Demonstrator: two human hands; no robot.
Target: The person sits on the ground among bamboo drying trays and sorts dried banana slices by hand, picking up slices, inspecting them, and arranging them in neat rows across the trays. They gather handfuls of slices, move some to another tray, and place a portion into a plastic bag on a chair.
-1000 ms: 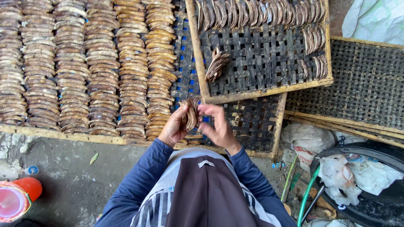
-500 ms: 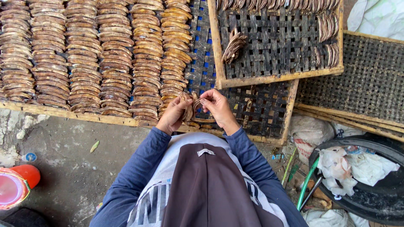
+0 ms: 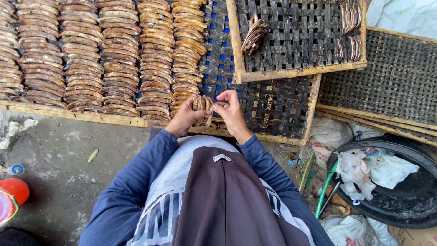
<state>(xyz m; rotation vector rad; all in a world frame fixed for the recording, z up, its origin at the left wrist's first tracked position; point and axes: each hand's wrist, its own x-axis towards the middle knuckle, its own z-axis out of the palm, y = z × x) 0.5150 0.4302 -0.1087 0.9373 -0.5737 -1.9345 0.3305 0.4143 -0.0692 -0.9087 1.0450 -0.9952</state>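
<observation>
now the view sits closer over the big woven drying tray (image 3: 273, 109) than it did a second ago, and the bundle of dried fish slices (image 3: 202, 109) has come down from mid-air to the tray's near edge, just beside the last full column of laid-out fish (image 3: 184, 54); judged from that, the stack looks about ready to be dealt out onto the bare weave to the right of that column; the left hand (image 3: 184, 119) is clenched round the bundle from below, holding the slices upright like a fan; the right hand (image 3: 230, 111) pinches at the bundle's right side with fingertips, touching the outermost slice, whether it has one free i cannot tell; a smaller framed tray (image 3: 296, 73) lies tilted across the far corner, with a loose clump of fish (image 3: 254, 34) on it and a short row at its right rim (image 3: 350, 32).

packages and signs: a white sack (image 3: 405, 16) bulges at top right; crumpled white plastic bags (image 3: 371, 168) lie in a black round tub (image 3: 405, 205) at lower right; another white bag with red print (image 3: 348, 232) sits below it; a red and pink plastic container (image 3: 11, 200) stands at the left edge on the concrete floor (image 3: 59, 164), near a small round blue-and-white cap (image 3: 17, 169); a little white tag (image 3: 222, 157) is sewn on the person's dark headscarf.
</observation>
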